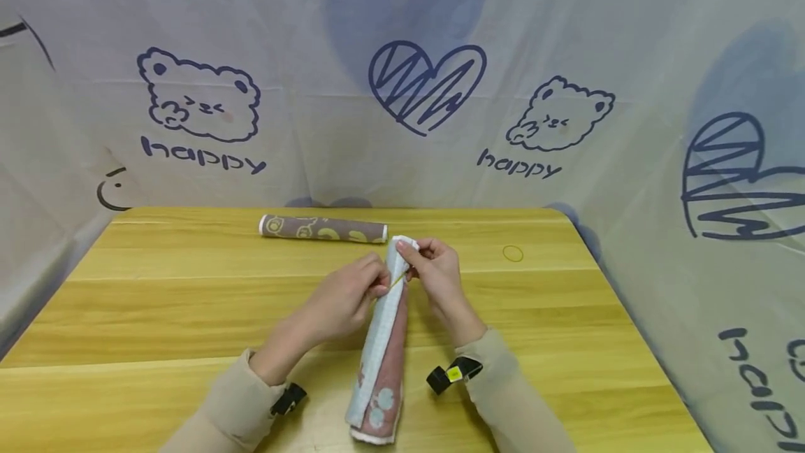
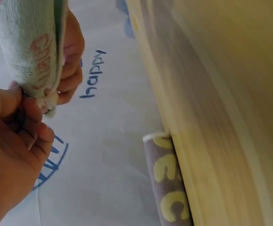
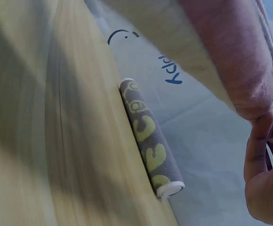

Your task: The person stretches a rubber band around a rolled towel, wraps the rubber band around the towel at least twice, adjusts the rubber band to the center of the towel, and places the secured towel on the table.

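A pink and white towel, rolled into a long tube, lies lengthwise between the hands in the head view, its far end raised. Near that end the left hand pinches a thin yellow rubber band, stretched across the roll. The right hand grips the towel's far end, thumb on top and fingers at its right side. In the left wrist view, the left fingertips are close against the towel's narrow end. Part of the band is hidden by the fingers and the roll.
A second rolled towel, grey-brown with yellow patterns, lies at the table's back edge. A loose yellow rubber band rests on the wooden table at the back right. Printed cloth hangs behind the table and along its sides.
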`<state>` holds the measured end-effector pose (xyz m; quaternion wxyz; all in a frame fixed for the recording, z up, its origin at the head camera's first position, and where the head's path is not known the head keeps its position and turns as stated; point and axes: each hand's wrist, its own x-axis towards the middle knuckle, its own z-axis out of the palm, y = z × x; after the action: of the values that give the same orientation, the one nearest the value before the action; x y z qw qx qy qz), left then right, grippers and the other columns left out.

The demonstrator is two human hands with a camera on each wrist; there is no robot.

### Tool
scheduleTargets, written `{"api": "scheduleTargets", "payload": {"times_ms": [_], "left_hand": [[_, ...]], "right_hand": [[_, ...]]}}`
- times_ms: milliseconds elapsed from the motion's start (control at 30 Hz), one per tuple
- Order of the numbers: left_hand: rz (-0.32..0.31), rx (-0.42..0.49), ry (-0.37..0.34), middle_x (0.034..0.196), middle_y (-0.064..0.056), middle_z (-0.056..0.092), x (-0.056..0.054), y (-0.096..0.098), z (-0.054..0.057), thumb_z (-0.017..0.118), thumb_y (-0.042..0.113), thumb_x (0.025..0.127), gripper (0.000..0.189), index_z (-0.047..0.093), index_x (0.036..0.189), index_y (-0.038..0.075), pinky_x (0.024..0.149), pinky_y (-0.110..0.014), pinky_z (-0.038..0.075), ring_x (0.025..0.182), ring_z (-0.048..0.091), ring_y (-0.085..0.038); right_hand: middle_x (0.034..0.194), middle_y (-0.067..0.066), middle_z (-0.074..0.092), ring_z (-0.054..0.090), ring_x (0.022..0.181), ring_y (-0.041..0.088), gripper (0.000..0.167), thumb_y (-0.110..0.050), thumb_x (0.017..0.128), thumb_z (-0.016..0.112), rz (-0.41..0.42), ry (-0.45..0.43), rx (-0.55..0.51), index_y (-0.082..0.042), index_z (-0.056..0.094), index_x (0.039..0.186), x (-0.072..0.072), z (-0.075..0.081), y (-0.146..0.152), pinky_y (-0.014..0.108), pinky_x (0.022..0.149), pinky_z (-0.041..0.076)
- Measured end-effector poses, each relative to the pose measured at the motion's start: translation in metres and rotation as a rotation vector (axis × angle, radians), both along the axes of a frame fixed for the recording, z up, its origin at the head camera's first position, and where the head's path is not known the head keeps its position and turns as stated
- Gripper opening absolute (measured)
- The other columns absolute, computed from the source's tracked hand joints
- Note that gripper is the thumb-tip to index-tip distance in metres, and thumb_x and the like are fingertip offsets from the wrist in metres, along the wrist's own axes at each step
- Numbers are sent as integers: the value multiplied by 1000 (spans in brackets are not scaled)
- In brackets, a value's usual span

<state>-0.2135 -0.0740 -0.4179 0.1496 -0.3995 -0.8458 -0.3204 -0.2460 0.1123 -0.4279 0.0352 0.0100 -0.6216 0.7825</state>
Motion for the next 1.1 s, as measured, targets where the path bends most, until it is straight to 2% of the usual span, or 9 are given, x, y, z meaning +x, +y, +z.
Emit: {"api": "scheduleTargets", "payload": {"times_ms": [100, 233, 333, 400, 533, 667, 767, 900, 1100], "left_hand": [[15, 32, -29, 91, 1, 53, -2, 0, -1, 64, 6, 101, 9, 56, 99, 10, 68, -28, 47, 78, 48, -12], [5, 93, -40, 92, 1, 53, -7, -8, -1, 64, 4, 100, 11, 56, 99, 9, 68, -30, 46, 79, 49, -12], [-33, 144, -48, 93, -1, 55, -12, -12, -1, 65, 0, 98, 11, 56, 99, 8, 70, -31, 47, 81, 51, -12], [-59, 185, -67, 92, -1, 56, -14, -14, -2, 65, -2, 97, 12, 58, 99, 7, 70, -30, 48, 80, 52, -12], [-86, 247, -132, 89, -1, 59, -16, -18, -4, 64, -4, 97, 12, 59, 99, 6, 65, -27, 48, 77, 53, -10], [-77, 260, -185, 89, 0, 62, -17, -21, -4, 65, -2, 99, 9, 63, 101, 6, 63, -27, 50, 77, 56, -9], [-49, 252, -158, 92, 1, 63, -17, -22, -1, 66, 4, 101, 3, 65, 103, 7, 61, -28, 49, 75, 54, -10], [-28, 265, -50, 97, 2, 63, -17, -22, 3, 71, 5, 98, 7, 67, 103, 9, 58, -31, 48, 76, 52, -10], [-61, 294, 118, 100, 0, 66, -14, -18, 5, 79, -3, 88, 21, 71, 102, 11, 63, -28, 52, 84, 62, -12]], "right_hand": [[79, 0, 67, 58, 62, 9, 11, -3, 94, 75, 63, -22, -2, -5, 65, 90, -1, 1, 4, 20, 53, 49], [87, 0, 67, 62, 72, 10, 6, -5, 97, 69, 175, 19, -9, -4, 66, 101, -1, 2, 7, 24, 61, 54], [96, 1, 67, 63, 82, 11, 24, -5, 100, 62, 277, 88, -7, 6, 63, 122, -3, 3, 13, 27, 71, 57], [103, 1, 67, 62, 87, 12, 38, -5, 101, 58, 359, 137, -9, 13, 54, 135, -4, 4, 17, 28, 75, 57], [115, 1, 68, 63, 93, 13, 52, -6, 102, 59, 476, 214, 16, 15, 43, 146, -5, 3, 23, 28, 75, 57], [113, 2, 70, 67, 90, 12, 51, -7, 100, 68, 446, 233, 47, 14, 49, 142, -6, 2, 25, 26, 73, 58], [108, 2, 72, 69, 87, 12, 47, -5, 98, 71, 387, 217, 60, 15, 53, 137, -6, 3, 24, 26, 73, 59], [106, 2, 72, 68, 86, 12, 40, -1, 99, 68, 343, 196, 76, 13, 55, 134, -4, 5, 21, 26, 72, 59], [103, 1, 71, 69, 85, 11, 38, 3, 98, 68, 316, 210, 59, 15, 55, 131, -2, 6, 17, 25, 72, 59]]}}
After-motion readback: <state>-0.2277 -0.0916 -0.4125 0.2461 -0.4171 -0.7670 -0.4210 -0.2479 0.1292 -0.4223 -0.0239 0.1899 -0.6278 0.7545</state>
